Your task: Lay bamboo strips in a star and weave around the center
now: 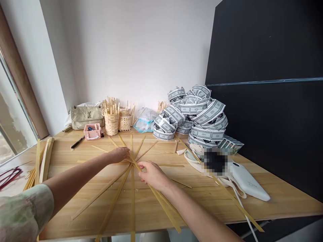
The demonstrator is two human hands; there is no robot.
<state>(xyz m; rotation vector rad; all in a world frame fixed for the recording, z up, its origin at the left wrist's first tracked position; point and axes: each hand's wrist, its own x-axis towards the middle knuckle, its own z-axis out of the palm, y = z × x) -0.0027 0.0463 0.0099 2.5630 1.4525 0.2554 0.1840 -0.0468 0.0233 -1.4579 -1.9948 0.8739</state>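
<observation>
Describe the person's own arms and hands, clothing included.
The left arm wears a loose sleeve in blotchy pale green and pink, with a wide cuff. No sleeve shows on the right arm. The left hand and right hand are gloveless.

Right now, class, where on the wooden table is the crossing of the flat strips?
In the head view, the crossing lies slightly left of the picture's middle on the wooden table, between the left hand and right hand.

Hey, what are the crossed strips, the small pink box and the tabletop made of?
Crossed strips: probably split bamboo, smooth, judging by their thin, flat, straw-yellow lengths. Pink box: likely smooth plastic, evenly coloured. Tabletop: smooth wood or veneer, with visible grain.
</observation>
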